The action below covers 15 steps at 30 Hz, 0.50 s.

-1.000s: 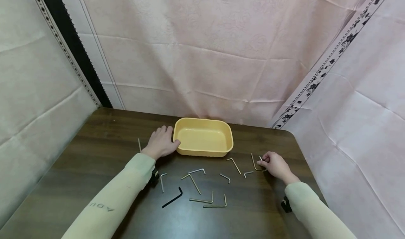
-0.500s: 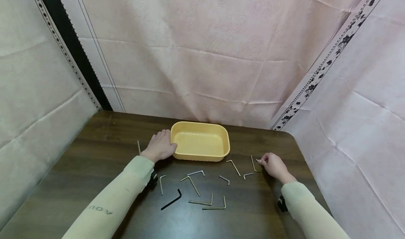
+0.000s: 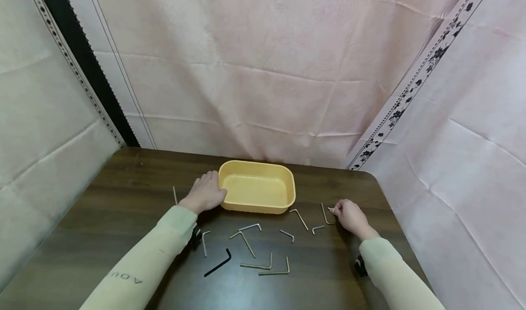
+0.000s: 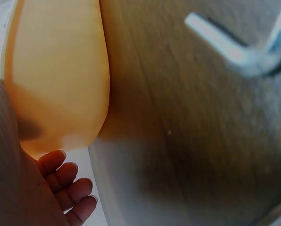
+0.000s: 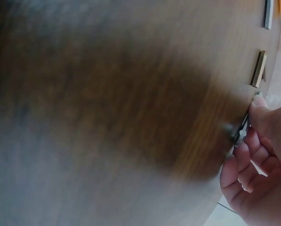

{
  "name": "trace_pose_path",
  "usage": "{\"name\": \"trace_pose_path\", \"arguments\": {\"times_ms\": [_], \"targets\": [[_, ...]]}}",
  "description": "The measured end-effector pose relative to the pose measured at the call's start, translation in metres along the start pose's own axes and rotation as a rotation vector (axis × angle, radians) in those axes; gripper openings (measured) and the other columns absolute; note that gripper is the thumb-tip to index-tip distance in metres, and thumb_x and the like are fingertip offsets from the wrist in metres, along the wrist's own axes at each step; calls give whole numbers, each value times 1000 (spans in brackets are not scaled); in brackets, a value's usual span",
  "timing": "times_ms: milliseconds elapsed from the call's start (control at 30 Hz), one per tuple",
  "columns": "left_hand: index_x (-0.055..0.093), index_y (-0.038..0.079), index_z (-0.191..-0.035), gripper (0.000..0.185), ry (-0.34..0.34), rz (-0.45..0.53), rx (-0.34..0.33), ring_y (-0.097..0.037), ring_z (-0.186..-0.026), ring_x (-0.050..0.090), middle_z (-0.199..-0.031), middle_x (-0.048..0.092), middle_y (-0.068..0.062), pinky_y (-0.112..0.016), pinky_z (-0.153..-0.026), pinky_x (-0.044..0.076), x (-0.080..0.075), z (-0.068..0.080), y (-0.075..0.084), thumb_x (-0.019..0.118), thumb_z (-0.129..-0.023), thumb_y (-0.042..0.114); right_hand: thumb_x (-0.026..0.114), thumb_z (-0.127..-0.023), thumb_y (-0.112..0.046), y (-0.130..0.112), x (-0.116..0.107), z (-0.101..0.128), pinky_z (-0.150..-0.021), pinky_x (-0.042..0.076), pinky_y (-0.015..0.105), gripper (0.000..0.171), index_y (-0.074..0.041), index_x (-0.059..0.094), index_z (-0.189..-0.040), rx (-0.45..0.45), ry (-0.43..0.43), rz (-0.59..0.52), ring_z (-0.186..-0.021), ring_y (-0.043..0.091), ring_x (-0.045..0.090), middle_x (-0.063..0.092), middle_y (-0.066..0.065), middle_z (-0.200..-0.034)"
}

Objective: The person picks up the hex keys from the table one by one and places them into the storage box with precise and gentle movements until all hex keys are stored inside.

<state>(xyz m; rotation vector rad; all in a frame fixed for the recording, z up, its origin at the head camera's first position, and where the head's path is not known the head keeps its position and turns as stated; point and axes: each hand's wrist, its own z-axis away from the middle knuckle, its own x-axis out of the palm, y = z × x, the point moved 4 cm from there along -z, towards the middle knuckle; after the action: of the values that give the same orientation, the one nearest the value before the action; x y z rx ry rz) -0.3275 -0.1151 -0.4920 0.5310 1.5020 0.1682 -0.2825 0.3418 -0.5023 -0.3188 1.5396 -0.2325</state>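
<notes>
A person's left hand [image 3: 204, 192] rests flat-fingered against the yellow plastic tray [image 3: 256, 187], steadying it, while the right hand [image 3: 347, 214] pinches a small hex key [image 5: 242, 130] off the wooden table [image 3: 102, 218].

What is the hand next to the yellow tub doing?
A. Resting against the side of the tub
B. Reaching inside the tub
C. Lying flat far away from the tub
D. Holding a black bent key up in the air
A: the left hand lies on the table with its thumb and fingers against the left side of the yellow tub, holding nothing up.
</notes>
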Motion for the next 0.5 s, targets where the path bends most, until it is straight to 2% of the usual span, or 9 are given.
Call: {"name": "trace_pose_path", "arguments": {"times_ms": [267, 400, 500], "targets": [[42, -3, -125, 49, 13, 24, -6, -30, -96, 42, -108, 46, -15, -49, -88, 33, -1, 4, 3, 48, -90, 30, 61, -95, -19, -5, 0, -3, -65, 45, 41, 16, -9, 64, -83, -16, -26, 46, -70, 18, 53, 61, 2, -82], [42, -4, -124, 49, 9, 29, 1, -30, -94, 42, -106, 45, -14, -48, -87, 33, 0, 3, 5, 49, -90, 30, 60, -96, -18, -6, -6, -2, -66, 44, 40, 17, -6, 61, -84, -33, 26, -18, -69, 19, 52, 61, 3, -80], [42, -4, -125, 49, 8, 23, -1, -30, -94, 42, -106, 45, -14, -48, -87, 33, 0, 3, 6, 50, -90, 29, 59, -97, -20, -11, -11, -4, -66, 43, 38, 19, -5, 59, -86, -78, 58, -89, -67, 18, 50, 58, 2, -77]]}}
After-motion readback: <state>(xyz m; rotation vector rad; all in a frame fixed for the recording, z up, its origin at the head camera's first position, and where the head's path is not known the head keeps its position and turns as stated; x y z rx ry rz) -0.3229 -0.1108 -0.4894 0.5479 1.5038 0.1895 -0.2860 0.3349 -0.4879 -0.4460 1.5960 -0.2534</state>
